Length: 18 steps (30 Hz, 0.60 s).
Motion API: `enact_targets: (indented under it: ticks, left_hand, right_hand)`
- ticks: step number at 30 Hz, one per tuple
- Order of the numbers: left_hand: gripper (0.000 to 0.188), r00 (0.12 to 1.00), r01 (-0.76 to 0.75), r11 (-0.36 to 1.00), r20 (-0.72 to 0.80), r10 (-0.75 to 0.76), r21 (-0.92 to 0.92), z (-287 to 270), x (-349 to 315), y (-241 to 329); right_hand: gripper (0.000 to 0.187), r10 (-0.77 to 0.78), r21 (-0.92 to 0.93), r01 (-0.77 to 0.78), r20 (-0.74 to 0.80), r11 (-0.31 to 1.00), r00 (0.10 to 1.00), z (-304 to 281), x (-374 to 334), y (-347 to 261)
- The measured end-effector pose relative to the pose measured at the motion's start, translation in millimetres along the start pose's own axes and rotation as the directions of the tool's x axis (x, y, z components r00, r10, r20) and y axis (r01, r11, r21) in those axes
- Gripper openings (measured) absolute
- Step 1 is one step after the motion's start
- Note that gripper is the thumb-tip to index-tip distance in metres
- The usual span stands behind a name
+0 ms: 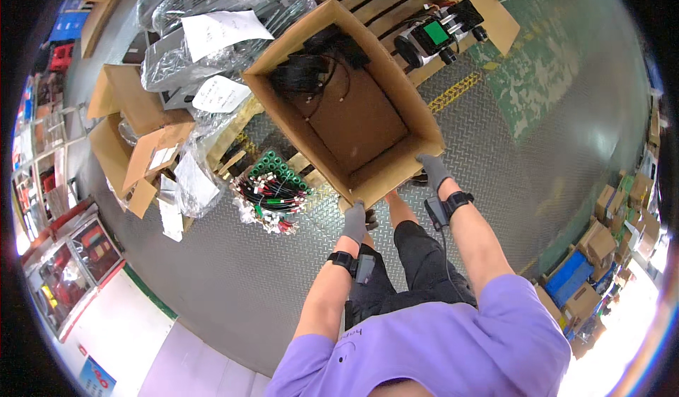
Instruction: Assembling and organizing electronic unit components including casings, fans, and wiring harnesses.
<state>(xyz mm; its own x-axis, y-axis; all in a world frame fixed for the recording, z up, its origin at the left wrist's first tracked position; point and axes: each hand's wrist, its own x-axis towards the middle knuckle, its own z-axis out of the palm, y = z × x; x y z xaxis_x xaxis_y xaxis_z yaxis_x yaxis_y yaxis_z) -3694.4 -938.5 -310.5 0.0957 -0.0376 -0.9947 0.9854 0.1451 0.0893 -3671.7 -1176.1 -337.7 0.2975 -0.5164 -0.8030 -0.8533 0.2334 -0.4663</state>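
A large open cardboard box [396, 165] sits tilted in front of me, its mouth facing up. Black cables [300, 77] and dark parts lie at its far end, while the brown bottom shows bare nearer me. My left hand [355, 220], in a grey glove, closes on the near left corner of the box. At the near right corner, my right hand [433, 171] grips the edge, also gloved in grey. Some fingers of both hands are hidden by the cardboard. A bundle of cables with green ring-shaped ends [272, 192] lies left of the box.
Wooden pallets [371, 4] lie beyond the box, carrying a machine unit with a green label [433, 36]. Plastic-wrapped grey equipment [212, 36] is stacked at the far left, beside opened cartons [141, 142]. Patterned metal flooring [509, 185] surrounds me. Boxes [580, 284] line the right side.
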Motion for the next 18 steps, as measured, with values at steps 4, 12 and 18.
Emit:
enact_targets:
  ticks: [4,12,18]
  left_hand:
    - [0.026,0.998,-0.006,0.998,-0.064,0.010,0.069,-5,15,-8]
    - [0.025,0.986,-0.133,0.974,-0.071,0.148,0.181,-26,7,-49]
    - [0.017,0.997,-0.079,0.988,0.002,0.079,0.130,-52,-5,-93]
  right_hand:
    - [0.028,-0.224,0.062,0.221,0.049,0.973,0.973,5,9,34]
    - [0.029,-0.245,0.034,0.243,0.044,0.969,0.969,-16,-25,69]
    - [0.030,-0.195,0.183,0.186,0.031,0.965,0.980,-32,-84,94]
